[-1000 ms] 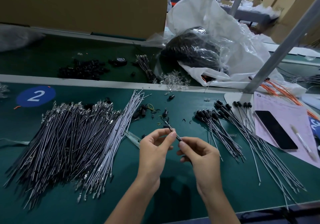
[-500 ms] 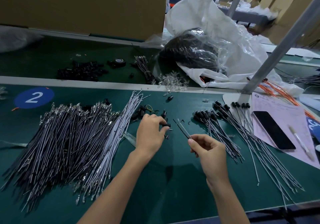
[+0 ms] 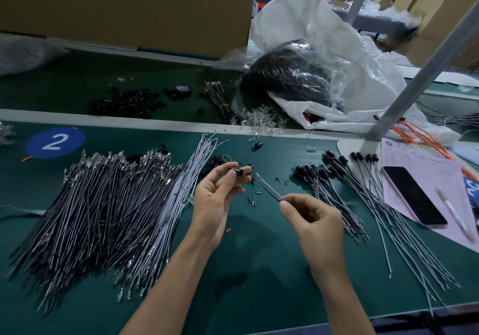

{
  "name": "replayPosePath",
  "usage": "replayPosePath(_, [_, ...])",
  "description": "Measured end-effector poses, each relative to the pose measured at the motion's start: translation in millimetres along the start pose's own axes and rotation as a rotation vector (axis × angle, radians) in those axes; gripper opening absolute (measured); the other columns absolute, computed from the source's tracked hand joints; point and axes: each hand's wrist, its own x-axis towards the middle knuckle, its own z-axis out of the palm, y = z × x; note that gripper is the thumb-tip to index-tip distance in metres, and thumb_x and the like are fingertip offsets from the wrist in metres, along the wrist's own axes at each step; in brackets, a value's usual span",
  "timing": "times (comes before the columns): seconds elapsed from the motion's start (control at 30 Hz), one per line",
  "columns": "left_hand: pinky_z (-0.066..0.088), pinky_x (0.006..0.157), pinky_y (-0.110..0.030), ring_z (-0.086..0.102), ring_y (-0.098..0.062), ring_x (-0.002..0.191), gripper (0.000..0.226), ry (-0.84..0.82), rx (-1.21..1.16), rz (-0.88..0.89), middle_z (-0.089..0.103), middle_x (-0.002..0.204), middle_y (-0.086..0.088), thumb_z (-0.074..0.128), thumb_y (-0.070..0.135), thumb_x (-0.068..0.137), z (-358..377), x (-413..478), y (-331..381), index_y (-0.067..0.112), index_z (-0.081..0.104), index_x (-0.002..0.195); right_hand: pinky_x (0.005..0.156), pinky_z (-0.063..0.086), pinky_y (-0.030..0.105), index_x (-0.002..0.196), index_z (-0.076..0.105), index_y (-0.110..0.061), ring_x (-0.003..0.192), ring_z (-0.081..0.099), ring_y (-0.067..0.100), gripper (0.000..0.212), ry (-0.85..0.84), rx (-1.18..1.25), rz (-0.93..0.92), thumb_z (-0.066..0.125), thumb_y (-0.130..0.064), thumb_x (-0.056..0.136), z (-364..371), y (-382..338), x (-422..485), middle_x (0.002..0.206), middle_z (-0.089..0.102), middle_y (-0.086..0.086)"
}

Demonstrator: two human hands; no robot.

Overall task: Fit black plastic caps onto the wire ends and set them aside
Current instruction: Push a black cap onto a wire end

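Note:
My left hand (image 3: 216, 200) pinches a small black cap (image 3: 239, 172) between thumb and fingertips, raised over the green mat. My right hand (image 3: 312, 220) pinches a pair of thin wires (image 3: 267, 187) whose free ends point up-left, just short of the cap. A large heap of uncapped grey and black wires (image 3: 103, 210) lies to the left. Capped wires (image 3: 344, 189) fan out on the right. A few loose caps (image 3: 215, 162) lie beyond my left hand.
A phone (image 3: 412, 194) and a pen (image 3: 453, 211) lie on a pink sheet at the right. A slanted metal post (image 3: 404, 101) stands at the back right. Behind the mat's rail are a pile of black caps (image 3: 124, 102), a tape roll (image 3: 181, 89) and plastic bags (image 3: 311, 75).
My left hand reached forward to the loose caps, picked one up and has come back up toward the wire ends. My right hand kept hold of the wires, shifting slightly right.

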Motion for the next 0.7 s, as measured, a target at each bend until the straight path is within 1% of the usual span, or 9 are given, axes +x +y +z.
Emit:
replayPosePath(0.17, [0.054,0.071,-0.02,0.072,-0.015,0.089,0.022,-0.058,0.042,0.009,0.075,0.098,-0.011,0.06,0.018,0.085,1.3,-2.4,-1.3,0.008,0.063,0.104,0.065,0.053,0.019,0.072,0.074,-0.019,0.063,0.063,0.006,0.017,-0.022,0.007,0.003,0.074,-0.004,0.082,5.3,-4.2,0.0,0.068,0.072,-0.003])
replayPosePath(0.37, [0.054,0.075,-0.022,0.071,-0.019,0.094,0.02,-0.131,0.108,-0.002,0.074,0.101,-0.015,0.063,0.018,0.083,2.8,-6.4,-1.9,0.01,0.067,0.102,0.064,0.052,0.019,0.071,0.074,-0.02,0.062,0.061,0.005,0.018,-0.009,0.009,0.004,0.074,-0.005,0.082,7.4,-2.0,2.9,0.068,0.071,-0.004])
replayPosePath(0.5, [0.054,0.075,-0.022,0.071,-0.021,0.095,0.022,-0.136,0.12,-0.013,0.074,0.104,-0.015,0.065,0.018,0.083,2.7,-7.3,-1.6,0.01,0.069,0.104,0.065,0.051,0.026,0.073,0.074,-0.017,0.062,0.058,0.008,0.015,0.007,0.052,0.048,0.073,-0.006,0.083,6.9,2.9,3.9,0.067,0.07,-0.003])
replayPosePath(0.63, [0.053,0.076,-0.023,0.07,-0.02,0.096,0.015,-0.171,0.173,-0.022,0.074,0.103,-0.013,0.069,0.02,0.085,3.6,-9.1,-4.2,0.018,0.073,0.1,0.061,0.047,0.019,0.072,0.074,-0.018,0.059,0.055,0.004,0.018,0.013,0.097,0.068,0.072,-0.005,0.084,8.9,5.2,4.1,0.065,0.068,-0.006])
replayPosePath(0.7, [0.053,0.077,-0.023,0.07,-0.019,0.099,0.015,-0.208,0.207,-0.034,0.074,0.104,-0.012,0.066,0.017,0.087,4.8,-10.8,-7.2,0.021,0.074,0.099,0.06,0.047,0.018,0.072,0.074,-0.019,0.059,0.056,0.004,0.018,0.001,0.084,0.063,0.072,-0.006,0.084,13.8,3.9,3.0,0.065,0.069,-0.005])
